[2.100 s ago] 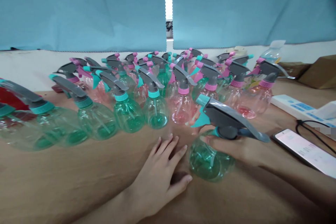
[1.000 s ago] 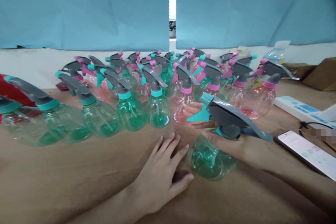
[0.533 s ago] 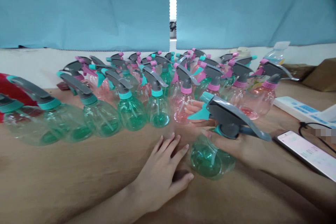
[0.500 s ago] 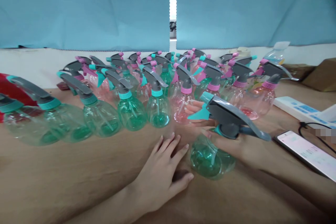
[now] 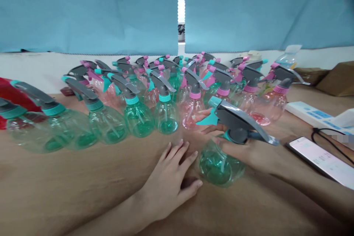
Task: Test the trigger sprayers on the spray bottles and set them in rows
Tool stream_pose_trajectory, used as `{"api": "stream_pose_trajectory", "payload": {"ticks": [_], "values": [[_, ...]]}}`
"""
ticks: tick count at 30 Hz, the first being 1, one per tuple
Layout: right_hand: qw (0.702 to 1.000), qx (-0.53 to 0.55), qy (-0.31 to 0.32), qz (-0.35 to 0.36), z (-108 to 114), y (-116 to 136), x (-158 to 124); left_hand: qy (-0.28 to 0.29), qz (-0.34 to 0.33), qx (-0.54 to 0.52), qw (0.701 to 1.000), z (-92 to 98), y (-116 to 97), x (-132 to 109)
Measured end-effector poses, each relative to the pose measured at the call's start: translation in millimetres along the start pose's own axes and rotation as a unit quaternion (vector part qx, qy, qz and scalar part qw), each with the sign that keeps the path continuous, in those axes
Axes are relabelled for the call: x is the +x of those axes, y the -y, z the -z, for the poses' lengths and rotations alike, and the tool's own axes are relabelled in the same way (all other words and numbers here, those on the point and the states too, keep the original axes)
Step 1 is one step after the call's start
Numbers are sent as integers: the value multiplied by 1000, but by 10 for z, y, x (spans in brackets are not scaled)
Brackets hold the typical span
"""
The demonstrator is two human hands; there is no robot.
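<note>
My right hand (image 5: 238, 153) grips a green spray bottle (image 5: 217, 166) around its neck, with some fingers reaching out behind the dark grey trigger head. This bottle is tilted, and its teal nozzle points left. Beside it my left hand (image 5: 174, 177) lies flat on the table, fingers spread, holding nothing. Just beyond the hands stand a green-bottomed spray bottle (image 5: 166, 118) and a pink spray bottle (image 5: 193, 112). Part of the right hand is hidden behind the trigger head of the held bottle.
Several green and pink spray bottles crowd the back of the wooden table (image 5: 91, 184). At right are a phone (image 5: 322, 158), a black cable (image 5: 332, 142), a white power strip (image 5: 312, 114) and cardboard boxes (image 5: 339, 79). A red object (image 5: 20, 96) sits at far left.
The held spray bottle and my right hand appear slightly further left, and the right fingers look a little more bent. The view has shifted slightly. My left hand stays flat.
</note>
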State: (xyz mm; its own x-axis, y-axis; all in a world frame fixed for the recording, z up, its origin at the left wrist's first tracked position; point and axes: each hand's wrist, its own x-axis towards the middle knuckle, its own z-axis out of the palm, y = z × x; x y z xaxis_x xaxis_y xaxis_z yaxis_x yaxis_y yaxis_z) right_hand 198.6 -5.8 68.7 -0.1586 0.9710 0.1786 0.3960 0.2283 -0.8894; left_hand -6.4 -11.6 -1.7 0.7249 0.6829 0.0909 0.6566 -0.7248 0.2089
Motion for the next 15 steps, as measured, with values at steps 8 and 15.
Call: {"api": "stream_pose_trajectory", "payload": {"ticks": [8,15], "values": [[995,-100,-12,9,29,154,-1,3,4,7,1000,13,-17,-8],[998,-64,13,16,11,151,4,-2,6,2,1000,17,-25,0]]}}
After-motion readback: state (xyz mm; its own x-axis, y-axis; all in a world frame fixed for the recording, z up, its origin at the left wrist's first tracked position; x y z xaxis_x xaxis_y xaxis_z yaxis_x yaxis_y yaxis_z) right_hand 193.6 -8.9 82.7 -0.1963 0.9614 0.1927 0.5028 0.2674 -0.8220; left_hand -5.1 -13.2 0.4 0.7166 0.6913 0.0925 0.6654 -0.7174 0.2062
